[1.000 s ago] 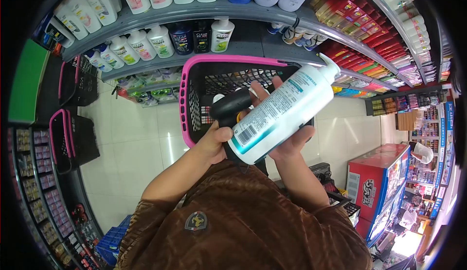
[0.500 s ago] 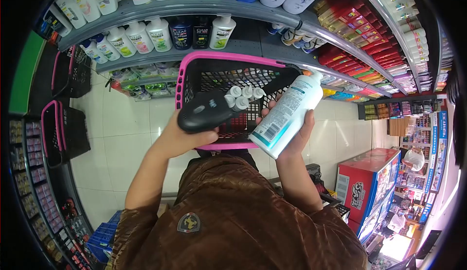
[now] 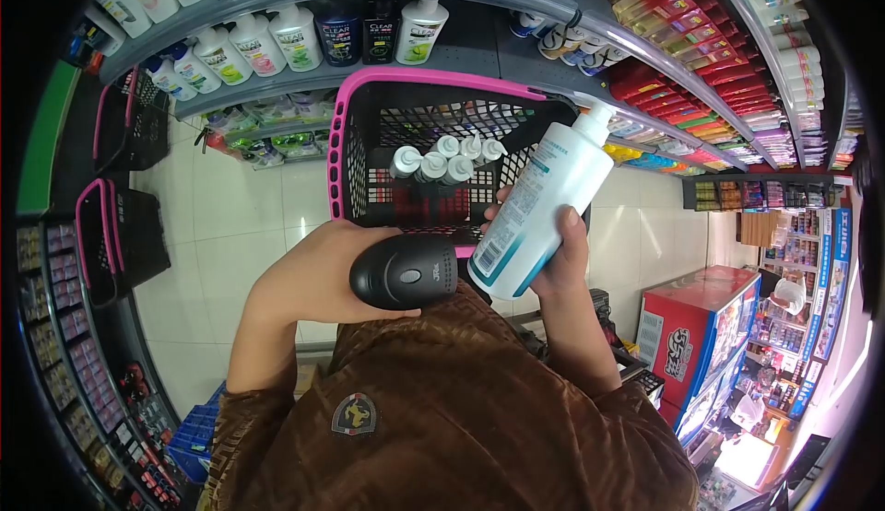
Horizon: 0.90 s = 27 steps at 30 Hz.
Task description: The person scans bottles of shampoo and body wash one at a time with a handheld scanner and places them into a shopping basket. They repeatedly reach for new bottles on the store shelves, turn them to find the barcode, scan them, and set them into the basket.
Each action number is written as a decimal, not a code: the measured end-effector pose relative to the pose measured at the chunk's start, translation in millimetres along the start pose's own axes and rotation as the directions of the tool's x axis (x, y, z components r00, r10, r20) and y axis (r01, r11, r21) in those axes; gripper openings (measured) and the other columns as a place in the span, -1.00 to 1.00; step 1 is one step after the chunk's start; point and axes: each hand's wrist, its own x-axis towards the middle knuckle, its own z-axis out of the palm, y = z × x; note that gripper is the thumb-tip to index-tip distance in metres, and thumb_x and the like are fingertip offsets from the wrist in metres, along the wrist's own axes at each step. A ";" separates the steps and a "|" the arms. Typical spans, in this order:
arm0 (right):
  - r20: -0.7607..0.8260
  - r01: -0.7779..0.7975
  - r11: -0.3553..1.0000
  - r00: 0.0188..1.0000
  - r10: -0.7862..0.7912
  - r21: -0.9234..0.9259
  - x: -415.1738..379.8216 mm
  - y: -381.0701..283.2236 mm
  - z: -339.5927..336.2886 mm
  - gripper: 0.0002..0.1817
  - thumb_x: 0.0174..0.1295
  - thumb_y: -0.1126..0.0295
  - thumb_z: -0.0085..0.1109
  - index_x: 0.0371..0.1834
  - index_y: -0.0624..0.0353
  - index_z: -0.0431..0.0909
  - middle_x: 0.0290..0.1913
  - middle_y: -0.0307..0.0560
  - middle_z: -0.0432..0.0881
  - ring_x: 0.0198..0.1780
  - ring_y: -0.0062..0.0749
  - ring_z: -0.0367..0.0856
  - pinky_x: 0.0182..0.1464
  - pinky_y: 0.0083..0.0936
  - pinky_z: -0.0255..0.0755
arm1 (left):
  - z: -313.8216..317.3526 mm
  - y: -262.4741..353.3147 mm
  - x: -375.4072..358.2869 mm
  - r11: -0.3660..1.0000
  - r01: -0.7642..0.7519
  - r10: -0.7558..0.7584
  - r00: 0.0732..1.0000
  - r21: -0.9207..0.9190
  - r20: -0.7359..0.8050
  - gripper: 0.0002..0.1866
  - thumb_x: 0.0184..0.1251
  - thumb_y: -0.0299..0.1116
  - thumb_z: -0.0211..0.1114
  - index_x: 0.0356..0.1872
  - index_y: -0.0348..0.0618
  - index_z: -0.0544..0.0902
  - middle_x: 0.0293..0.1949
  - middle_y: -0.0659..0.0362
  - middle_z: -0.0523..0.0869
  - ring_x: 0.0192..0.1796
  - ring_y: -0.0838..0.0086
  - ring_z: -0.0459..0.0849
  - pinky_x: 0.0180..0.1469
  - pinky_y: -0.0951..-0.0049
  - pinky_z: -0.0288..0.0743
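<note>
My left hand (image 3: 309, 276) is wrapped round a black handheld barcode scanner (image 3: 404, 274), held just in front of the basket's near edge. The scanner's front points right, at the lower end of a white pump bottle (image 3: 539, 211). That bottle has teal bands and a printed back label with a barcode (image 3: 489, 251), and it tilts with its pump to the upper right. My right hand (image 3: 564, 258) grips it from the right and beneath. Behind both hands, a black basket with a pink rim (image 3: 337, 156) holds several pump bottles (image 3: 448, 156) standing upright.
Shelves (image 3: 277, 9) of shampoo bottles run along the far side, with red packets (image 3: 687, 32) further right. More black and pink baskets (image 3: 124, 239) stand at the left. A red freezer (image 3: 687, 336) is at the right, and a blue crate (image 3: 195, 437) sits lower left.
My left hand has drawn the scanner back toward my body and turned it to face the bottle's barcode end. More bottles in the basket show now. The held bottle has shifted slightly.
</note>
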 end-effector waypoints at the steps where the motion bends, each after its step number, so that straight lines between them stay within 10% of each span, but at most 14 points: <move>1: 0.005 0.005 1.000 1.000 -0.005 -0.005 -0.1 0.1 -0.9 -0.02 0.19 -0.19 0.34 0.46 0.29 0.20 0.16 0.22 0.54 0.13 0.02 0.66 0.11 -0.04 0.65 | 2.3 -2.7 0.8 0.998 -0.056 0.056 0.997 -0.006 -0.044 -0.49 -0.12 -0.27 0.72 -0.13 -0.22 0.70 -0.33 0.04 0.79 -0.32 0.08 0.78 -0.21 0.32 0.63; 17: -0.001 0.007 1.000 1.000 -0.007 0.000 -2.2 -9.3 -20.5 -0.01 0.17 -0.19 0.38 0.46 0.28 0.19 0.18 0.25 0.55 0.15 0.04 0.66 0.09 -0.06 0.66 | 10.8 -7.8 18.6 1.000 0.023 -0.022 0.998 -0.007 0.062 -0.45 -0.08 -0.17 0.67 -0.02 -0.19 0.74 -0.26 -0.02 0.82 -0.19 0.04 0.81 -0.14 0.24 0.67; 27: -0.145 0.031 0.951 0.989 0.015 0.309 -10.7 -25.4 -49.5 -0.20 0.22 0.15 0.19 0.48 0.31 0.21 0.24 0.22 0.56 0.29 0.11 0.58 0.41 0.08 0.40 | 54.8 -61.6 51.4 0.897 0.312 -0.320 0.947 -0.314 0.027 -0.53 0.24 -0.38 0.56 0.16 -0.27 0.67 -0.09 0.20 0.80 -0.08 0.52 0.70 0.05 0.44 0.57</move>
